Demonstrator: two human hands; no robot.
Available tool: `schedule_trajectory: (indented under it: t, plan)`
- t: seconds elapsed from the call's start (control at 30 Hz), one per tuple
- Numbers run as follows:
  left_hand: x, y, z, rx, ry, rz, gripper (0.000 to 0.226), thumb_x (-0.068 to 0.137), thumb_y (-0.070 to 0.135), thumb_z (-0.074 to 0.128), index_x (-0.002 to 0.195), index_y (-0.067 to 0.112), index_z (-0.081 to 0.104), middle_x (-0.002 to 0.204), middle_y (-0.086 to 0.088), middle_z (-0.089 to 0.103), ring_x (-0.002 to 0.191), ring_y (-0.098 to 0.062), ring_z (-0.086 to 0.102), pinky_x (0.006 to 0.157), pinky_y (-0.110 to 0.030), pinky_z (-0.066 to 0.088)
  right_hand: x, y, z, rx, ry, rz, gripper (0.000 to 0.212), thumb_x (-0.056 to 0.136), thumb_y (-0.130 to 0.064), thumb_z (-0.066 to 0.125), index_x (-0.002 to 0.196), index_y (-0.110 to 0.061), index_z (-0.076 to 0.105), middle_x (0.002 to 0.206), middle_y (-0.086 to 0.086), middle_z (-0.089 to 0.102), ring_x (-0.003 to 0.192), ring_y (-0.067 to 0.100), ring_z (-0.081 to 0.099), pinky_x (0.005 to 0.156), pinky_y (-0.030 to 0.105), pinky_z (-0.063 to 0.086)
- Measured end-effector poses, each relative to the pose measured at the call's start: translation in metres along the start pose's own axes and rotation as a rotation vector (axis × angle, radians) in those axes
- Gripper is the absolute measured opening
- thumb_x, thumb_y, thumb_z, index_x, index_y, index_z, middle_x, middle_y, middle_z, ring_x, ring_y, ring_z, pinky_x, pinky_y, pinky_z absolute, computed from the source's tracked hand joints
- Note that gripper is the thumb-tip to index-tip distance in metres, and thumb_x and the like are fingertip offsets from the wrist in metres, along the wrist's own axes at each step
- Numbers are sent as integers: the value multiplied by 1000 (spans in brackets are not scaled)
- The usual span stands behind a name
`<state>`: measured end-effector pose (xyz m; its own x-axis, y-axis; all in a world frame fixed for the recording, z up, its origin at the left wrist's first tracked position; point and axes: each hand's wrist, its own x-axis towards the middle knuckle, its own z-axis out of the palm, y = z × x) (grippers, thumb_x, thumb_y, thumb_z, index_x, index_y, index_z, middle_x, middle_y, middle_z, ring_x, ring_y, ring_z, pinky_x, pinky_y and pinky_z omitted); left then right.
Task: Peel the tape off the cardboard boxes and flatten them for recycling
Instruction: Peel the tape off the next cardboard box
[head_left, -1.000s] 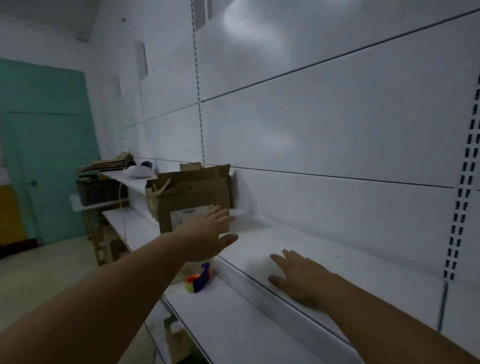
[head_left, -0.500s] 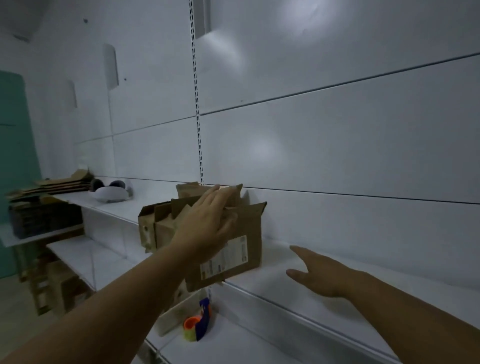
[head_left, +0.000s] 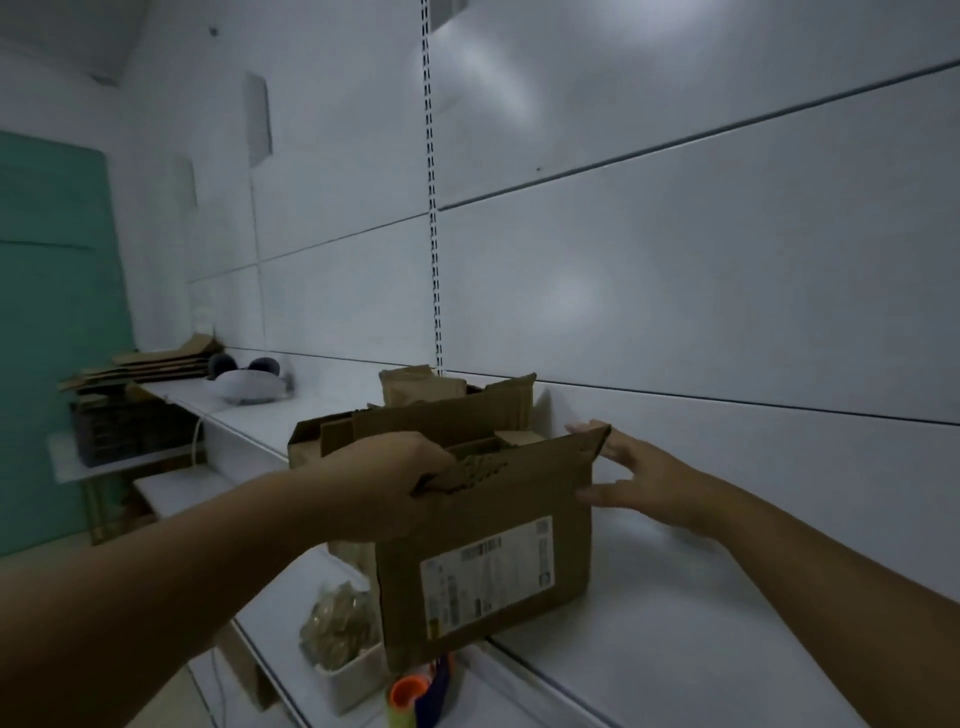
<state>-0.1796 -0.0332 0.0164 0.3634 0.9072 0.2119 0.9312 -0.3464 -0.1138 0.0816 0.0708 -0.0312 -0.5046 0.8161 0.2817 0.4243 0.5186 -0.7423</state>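
Observation:
A brown cardboard box (head_left: 483, 566) with a white shipping label stands on the white shelf (head_left: 675, 623), its bottom hanging a little over the shelf's front edge. My left hand (head_left: 400, 478) grips the box's near top flap at the left. At the box's right top corner my right hand (head_left: 639, 478) has spread fingers touching the side. Behind it stands a second open cardboard box (head_left: 415, 421) with raised flaps.
A tape dispenser (head_left: 421, 696) and a white tub of brownish scraps (head_left: 343, 644) sit on the lower shelf. Flattened cardboard (head_left: 150, 364) is stacked far left, beside a white headset (head_left: 249, 384). A teal door (head_left: 52, 338) is at the left.
My left hand took hold of the front box's flap and pulled the box toward me along the shelf. My right hand rose from the shelf to the box's right corner.

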Motion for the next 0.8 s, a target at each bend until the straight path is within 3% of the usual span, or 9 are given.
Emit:
schedule_trajectory:
  t: [0.1, 0.17, 0.27, 0.37, 0.43, 0.5, 0.6, 0.7, 0.8]
  plan:
    - [10, -13, 3, 58, 78, 153, 21, 95, 29, 48, 107, 27, 65, 102, 11, 62, 99, -5, 52, 91, -28, 43, 10, 9, 2, -38, 64, -50, 51, 89, -22, 63, 134, -34, 43, 142, -14, 39, 125, 4, 36, 108, 29, 27]
    - [18, -16, -2, 13, 152, 228, 28, 95, 39, 44, 109, 28, 65, 101, 13, 61, 95, -2, 53, 86, -23, 44, 8, 11, -7, -22, 99, -49, 31, 89, -22, 62, 114, -40, 57, 129, -16, 53, 116, 3, 50, 107, 28, 32]
    - [37, -12, -14, -109, 302, 311, 36, 90, 51, 43, 97, 26, 68, 90, 12, 62, 79, -2, 56, 66, -20, 48, -3, 5, -28, 30, 230, 1, 9, 88, -25, 60, 87, -29, 68, 94, -15, 69, 85, -7, 63, 81, 9, 45]
    - [65, -1, -29, -356, 322, 279, 22, 89, 43, 56, 76, 29, 66, 72, 9, 64, 66, -7, 61, 54, -21, 50, -19, -6, -47, 107, 412, 6, 18, 91, -24, 54, 84, -16, 69, 78, -8, 72, 69, -3, 67, 60, 6, 47]
    - [85, 7, -34, -563, 278, 247, 27, 87, 36, 61, 78, 13, 72, 73, -7, 69, 66, -16, 66, 58, -29, 56, -30, -17, -59, 191, 495, 42, 25, 92, -28, 51, 86, -10, 69, 74, -1, 73, 67, 7, 69, 57, 13, 51]
    - [104, 16, -36, -783, 250, 259, 37, 88, 31, 63, 80, -5, 69, 73, -23, 65, 61, -26, 61, 57, -30, 51, -39, -27, -73, 205, 578, 89, 29, 93, -31, 51, 84, -10, 68, 65, -1, 72, 58, 11, 68, 50, 16, 50]
    - [131, 30, -30, -1060, 263, 294, 30, 88, 23, 64, 67, 2, 67, 59, -10, 60, 53, -13, 55, 53, -21, 45, -50, -37, -95, 283, 704, 168, 25, 92, -28, 56, 81, -10, 68, 59, 1, 70, 49, 12, 65, 43, 16, 50]
    - [155, 39, -16, -1102, 275, 284, 30, 86, 26, 67, 74, -1, 69, 69, -14, 66, 61, -18, 61, 61, -30, 51, -58, -33, -103, 196, 718, 242, 23, 94, -29, 53, 93, -11, 68, 65, 1, 72, 54, 12, 68, 45, 18, 51]
    - [172, 43, -1, -929, 291, 293, 25, 89, 35, 62, 83, 12, 71, 81, -4, 71, 77, -14, 66, 76, -34, 56, -65, -19, -102, 101, 752, 272, 26, 96, -33, 49, 94, -15, 68, 69, -3, 73, 58, 10, 69, 45, 16, 49]
